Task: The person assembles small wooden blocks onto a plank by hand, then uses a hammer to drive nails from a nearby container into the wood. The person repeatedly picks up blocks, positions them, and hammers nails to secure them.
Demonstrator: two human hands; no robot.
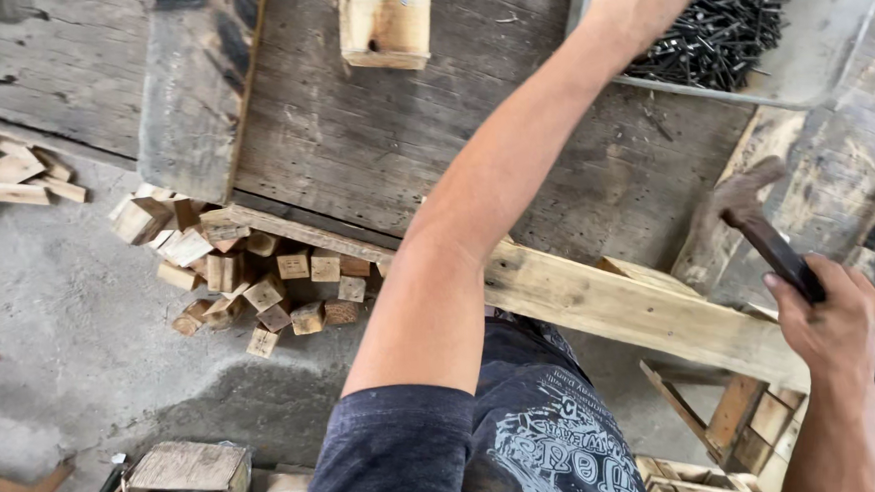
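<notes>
Reaching forward, left hand (639, 1) is curled at the edge of a grey tray (826, 46) of dark nails (735, 21); whether fingers pinch a nail, cannot tell. Right hand (841, 325) is clamped round a hammer (755, 219) handle, above a wooden plank (620, 301). Wood blocks (249, 276) heaped on the floor by the workbench (372, 130).

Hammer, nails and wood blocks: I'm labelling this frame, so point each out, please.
hammer (756, 221): head view, on its dark handle.
nails (725, 21): head view, middle of the black pile.
wood blocks (260, 285): head view, middle of the floor heap.
</notes>
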